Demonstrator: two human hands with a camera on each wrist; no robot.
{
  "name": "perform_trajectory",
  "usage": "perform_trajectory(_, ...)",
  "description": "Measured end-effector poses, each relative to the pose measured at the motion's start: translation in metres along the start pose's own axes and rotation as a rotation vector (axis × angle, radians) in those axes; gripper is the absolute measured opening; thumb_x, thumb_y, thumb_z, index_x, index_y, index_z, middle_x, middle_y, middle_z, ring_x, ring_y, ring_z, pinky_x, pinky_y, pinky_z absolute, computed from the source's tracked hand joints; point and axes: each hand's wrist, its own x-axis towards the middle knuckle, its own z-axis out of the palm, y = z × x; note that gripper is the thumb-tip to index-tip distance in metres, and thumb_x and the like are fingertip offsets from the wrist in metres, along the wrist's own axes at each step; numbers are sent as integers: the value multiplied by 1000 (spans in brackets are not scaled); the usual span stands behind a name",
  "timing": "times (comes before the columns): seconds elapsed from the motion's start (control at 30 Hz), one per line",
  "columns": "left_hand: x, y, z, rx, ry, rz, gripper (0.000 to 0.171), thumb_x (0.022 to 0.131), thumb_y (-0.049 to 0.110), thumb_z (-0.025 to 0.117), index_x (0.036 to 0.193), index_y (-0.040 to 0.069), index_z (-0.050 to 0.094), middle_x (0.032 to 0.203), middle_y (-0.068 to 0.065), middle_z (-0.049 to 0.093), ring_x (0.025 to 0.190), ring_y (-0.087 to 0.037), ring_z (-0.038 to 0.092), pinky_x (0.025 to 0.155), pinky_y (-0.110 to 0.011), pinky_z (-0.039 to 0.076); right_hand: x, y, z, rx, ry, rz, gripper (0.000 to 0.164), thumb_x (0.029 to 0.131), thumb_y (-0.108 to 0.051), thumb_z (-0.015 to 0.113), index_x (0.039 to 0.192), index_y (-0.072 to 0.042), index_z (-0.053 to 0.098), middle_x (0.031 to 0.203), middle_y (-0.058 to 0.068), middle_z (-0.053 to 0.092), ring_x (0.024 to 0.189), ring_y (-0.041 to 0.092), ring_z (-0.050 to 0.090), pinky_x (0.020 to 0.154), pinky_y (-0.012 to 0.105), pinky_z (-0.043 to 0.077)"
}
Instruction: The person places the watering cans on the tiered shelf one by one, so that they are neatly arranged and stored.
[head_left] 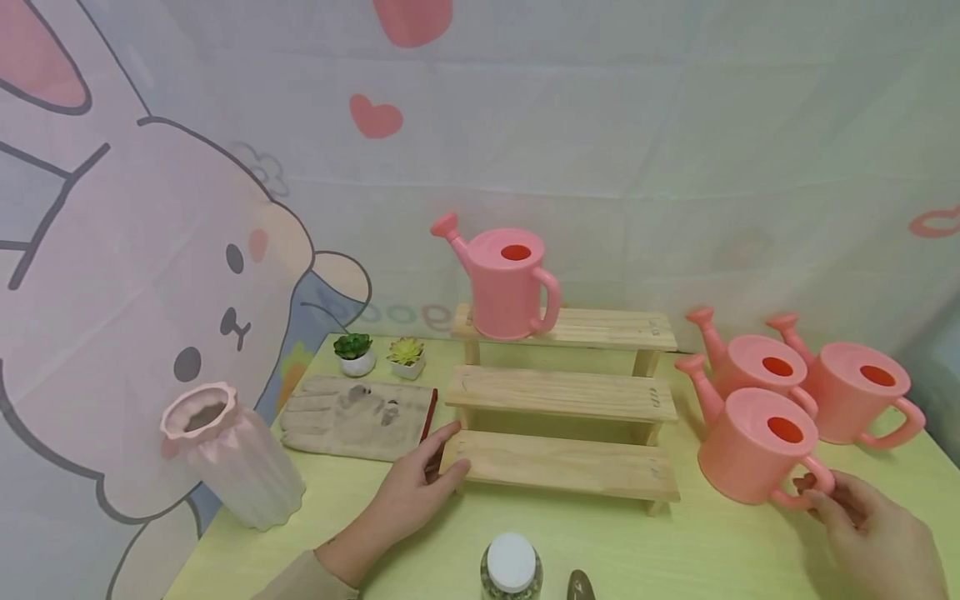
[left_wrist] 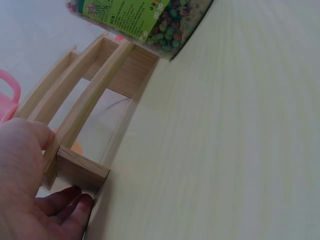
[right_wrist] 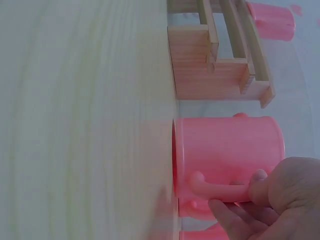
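My right hand (head_left: pixel 881 529) pinches the handle of the front pink watering can (head_left: pixel 738 458) at the right of the table. In the right wrist view the thumb and fingers (right_wrist: pixel 230 220) close around that handle, and the can's base is at the tabletop. My left hand (head_left: pixel 405 500) holds the left end of a three-tier wooden plant stand (head_left: pixel 558 467) at its lowest step. The left wrist view has its thumb on the plank and its fingers (left_wrist: pixel 75 210) curled beside the leg. Another pink watering can (head_left: pixel 506 287) stands on the top step, spout pointing left.
Two more watering cans (head_left: pixel 858 392) stand close behind the front one. Left of the stand are grey gloves (head_left: pixel 337 417), a green succulent (head_left: pixel 354 352), a yellowish one (head_left: pixel 406 354) and a pale pink vase (head_left: pixel 243 467). A white-capped jar (head_left: pixel 512 567) of coloured pebbles stands in front.
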Motion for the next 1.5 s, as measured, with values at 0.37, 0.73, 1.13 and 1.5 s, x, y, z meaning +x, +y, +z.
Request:
perform_trajectory(0.37, -1, 3, 0, 6, 0, -8, 58, 96, 54, 66, 150, 40, 47, 73, 4, 33, 61, -4, 31, 62, -22, 36, -10, -14, -16, 147, 126, -64, 33, 98, -35, 69, 119, -9, 73, 82, -35, 68, 71, -36, 41, 58, 7, 40)
perform_trajectory(0.73, -2, 4, -1, 6, 1, -8, 58, 97, 52, 66, 150, 40, 47, 72, 4, 32, 60, -4, 30, 62, -21, 36, -2, -53, -36, 442, 208, -179, 29, 99, -8, 65, 126, 4, 67, 93, -42, 59, 80, -26, 61, 71, -1, 46)
perform_trajectory(1.13, -1, 3, 0, 1, 1, -13, 57, 96, 53, 66, 149, 42, 47, 72, 4, 31, 61, -4, 31, 62, -21, 36, 17, -102, -64, 520, 247, -254, 25, 97, -7, 68, 122, -3, 71, 94, -32, 70, 83, -18, 67, 72, 4, 51)
perform_trajectory(1.5, -2, 4, -1, 4, 8, -14, 58, 96, 53, 67, 149, 41, 48, 71, 6, 31, 61, -4, 31, 63, -21, 36, 45, -138, -65, 342, 135, -280, 33, 99, -34, 67, 127, -17, 72, 86, -45, 64, 80, -30, 58, 43, 22, 38)
